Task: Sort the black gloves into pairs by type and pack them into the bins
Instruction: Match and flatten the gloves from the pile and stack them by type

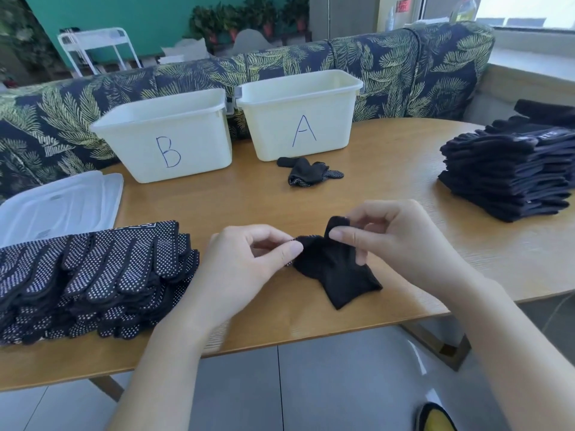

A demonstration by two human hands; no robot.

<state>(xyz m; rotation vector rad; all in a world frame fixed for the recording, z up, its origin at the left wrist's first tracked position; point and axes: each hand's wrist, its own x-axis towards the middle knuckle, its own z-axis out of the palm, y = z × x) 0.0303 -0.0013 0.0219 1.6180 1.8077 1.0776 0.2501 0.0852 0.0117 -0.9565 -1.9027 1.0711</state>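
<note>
From the head camera, looking down over the wooden table (389,194), both hands work on one black glove (334,269) lying near the front edge. The left hand (245,259) has its thumb and forefinger closed in a pinch on the glove's left edge, the other fingers curled under. The right hand (395,241) pinches a turned-up flap of the same glove between thumb and fingertips, lifting that part while the cuff end rests on the table.

To the left sits a stack of dotted gloves (93,275), white grip dots facing up. At the right edge is a stack of plain dark gloves (507,172). Farther back stand two cream bins side by side, bin B (168,141) on the left and bin A (301,119) on the right. A folded glove bundle (308,174) lies on the table just in front of bin A. Translucent lids (59,206) lie left of bin B.
</note>
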